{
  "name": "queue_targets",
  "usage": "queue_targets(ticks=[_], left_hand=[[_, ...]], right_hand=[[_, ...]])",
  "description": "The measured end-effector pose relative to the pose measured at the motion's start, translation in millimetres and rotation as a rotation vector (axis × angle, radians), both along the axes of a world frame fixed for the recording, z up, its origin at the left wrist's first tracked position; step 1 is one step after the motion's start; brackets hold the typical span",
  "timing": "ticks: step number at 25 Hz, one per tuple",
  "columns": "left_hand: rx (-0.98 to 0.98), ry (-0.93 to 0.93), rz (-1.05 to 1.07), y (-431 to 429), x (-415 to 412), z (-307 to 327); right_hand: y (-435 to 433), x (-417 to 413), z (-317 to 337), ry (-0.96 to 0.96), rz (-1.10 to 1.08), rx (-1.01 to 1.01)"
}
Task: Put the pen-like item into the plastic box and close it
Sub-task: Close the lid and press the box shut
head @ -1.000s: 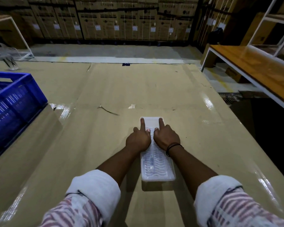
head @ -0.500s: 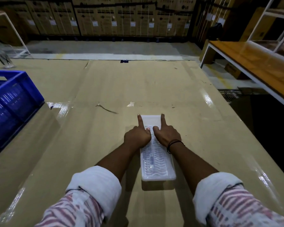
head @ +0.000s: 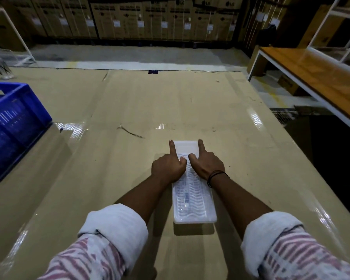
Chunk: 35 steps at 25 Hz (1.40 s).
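Observation:
A clear ribbed plastic box [head: 196, 209] lies lengthwise on the tan cardboard-covered table [head: 113, 178], its lid down. Through the lid I can see the pen-like item [head: 186, 196] inside, on the left half. My left hand [head: 167, 168] and my right hand [head: 207, 165] rest on the far half of the box. Both thumbs press on the lid near its middle. Each index finger stretches out along a far side edge, and the other fingers are curled.
A blue plastic crate [head: 18, 118] stands at the table's left edge. A wooden bench with a white frame [head: 311, 71] runs along the right, across a dark gap. Stacked cardboard cartons [head: 150, 17] line the back wall. A thin loose strand [head: 129, 132] lies beyond the box.
My index fingers have spread apart, from the top of the lid out to the box's far side edges. The thumbs stay on the lid and the box has not moved.

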<state>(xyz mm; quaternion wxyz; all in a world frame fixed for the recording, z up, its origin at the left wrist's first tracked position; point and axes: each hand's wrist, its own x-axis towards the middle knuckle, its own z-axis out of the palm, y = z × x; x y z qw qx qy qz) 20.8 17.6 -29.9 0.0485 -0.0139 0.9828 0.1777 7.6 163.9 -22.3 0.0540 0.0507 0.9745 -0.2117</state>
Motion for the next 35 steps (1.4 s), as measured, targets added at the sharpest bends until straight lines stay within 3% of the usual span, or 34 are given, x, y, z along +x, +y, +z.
queue_targets(ticks=[4, 9, 18, 29, 35], left_hand=[[0.047, -0.018, 0.013, -1, 3, 1], [0.108, 0.020, 0.175, 9, 21, 14], [0.196, 0.072, 0.165, 14, 74, 3], [0.389, 0.148, 0.197, 12, 76, -8], [0.384, 0.116, 0.188, 12, 78, 0]], right_hand=[[-3, 3, 0, 0.013, -0.014, 0.009], [-9, 16, 1, 0.263, -0.104, -0.025], [-1, 67, -10, 0.117, -0.033, -0.080], [-3, 70, -13, 0.224, -0.063, -0.171], [-3, 72, -13, 0.225, -0.081, -0.175]])
